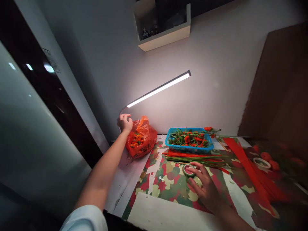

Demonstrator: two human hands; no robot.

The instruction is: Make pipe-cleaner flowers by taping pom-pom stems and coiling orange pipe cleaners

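Note:
My left hand point(126, 122) is stretched out to the back left, its fingers closed around the stem of a lit bar lamp point(158, 89). Just beside that hand stands a red plastic bag point(145, 141) with orange flower heads inside. My right hand point(203, 184) hovers over the table with fingers apart. Its fingertips are close to a roll of green tape point(188, 170); whether they touch it I cannot tell. Behind the roll lies a bundle of green and red stems point(194, 158).
A blue basket point(168, 141) of red flowers and green stems stands against the wall. Long red strips point(243, 160) lie at the right, near a pale roll point(261, 163) and orange pompoms point(266, 156). Above, a white shelf box point(166, 38) juts from the wall. Camouflage-patterned sheeting point(166, 189) covers the table.

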